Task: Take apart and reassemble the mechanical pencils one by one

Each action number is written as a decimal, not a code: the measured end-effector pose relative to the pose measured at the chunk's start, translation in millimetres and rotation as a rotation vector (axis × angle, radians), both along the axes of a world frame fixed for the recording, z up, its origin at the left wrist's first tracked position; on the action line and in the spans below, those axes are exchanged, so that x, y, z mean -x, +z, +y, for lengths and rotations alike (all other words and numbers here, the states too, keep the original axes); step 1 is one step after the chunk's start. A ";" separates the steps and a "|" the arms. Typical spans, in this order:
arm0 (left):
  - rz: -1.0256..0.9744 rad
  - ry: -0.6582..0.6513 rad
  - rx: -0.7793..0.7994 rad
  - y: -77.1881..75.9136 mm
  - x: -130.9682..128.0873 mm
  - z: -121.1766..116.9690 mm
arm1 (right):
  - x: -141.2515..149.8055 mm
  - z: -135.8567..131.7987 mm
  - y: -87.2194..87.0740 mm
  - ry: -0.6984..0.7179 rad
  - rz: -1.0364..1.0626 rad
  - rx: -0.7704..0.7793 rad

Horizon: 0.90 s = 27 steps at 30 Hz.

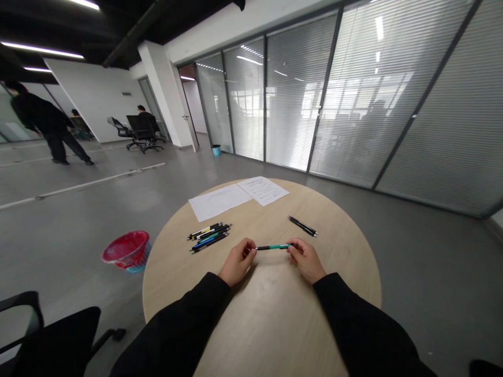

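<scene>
Between my two hands, a green pen (275, 246) with a black grip is held level over the round table. My left hand (240, 257) is closed on its black tip end. The fingers of my right hand (305, 257) pinch its green rear end. To the left lies a group of several pens (210, 236) with black, yellow, white, blue and green parts. Beyond my right hand, a small group of dark pens (302, 226) lies side by side on the tabletop.
Two printed sheets (220, 201) lie at the far side of the round table (353, 262). A red basket (128, 248) stands on the floor to the left, near a black chair (58, 335). A person in dark clothes (47, 120) is at the far left.
</scene>
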<state>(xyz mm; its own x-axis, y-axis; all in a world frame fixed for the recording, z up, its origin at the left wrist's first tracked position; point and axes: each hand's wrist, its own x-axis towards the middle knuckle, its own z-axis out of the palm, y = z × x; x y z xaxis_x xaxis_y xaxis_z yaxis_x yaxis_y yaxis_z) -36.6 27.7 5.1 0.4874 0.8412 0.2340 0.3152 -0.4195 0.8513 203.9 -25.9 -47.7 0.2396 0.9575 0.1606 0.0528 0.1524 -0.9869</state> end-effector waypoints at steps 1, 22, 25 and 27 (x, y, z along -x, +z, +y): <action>0.003 0.004 -0.001 0.1 0.0 0.2 | 0.1 -0.2 0.6 -0.002 -0.006 0.002; -0.094 0.010 0.105 -7.2 -0.2 1.7 | 1.7 -2.4 6.1 0.004 -0.029 0.003; -0.098 -0.003 0.063 -7.4 -0.3 1.5 | 1.1 -1.5 4.6 0.002 -0.029 0.001; -0.073 -0.011 0.041 -6.0 0.1 1.1 | 0.5 -0.6 2.9 0.001 -0.026 0.003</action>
<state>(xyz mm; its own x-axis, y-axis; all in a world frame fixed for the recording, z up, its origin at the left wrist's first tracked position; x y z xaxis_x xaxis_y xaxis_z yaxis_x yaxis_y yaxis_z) -36.7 28.8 -0.9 0.4799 0.8453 0.2348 0.2472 -0.3871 0.8883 203.5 -26.6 -44.9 0.2343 0.9582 0.1644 0.0786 0.1499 -0.9856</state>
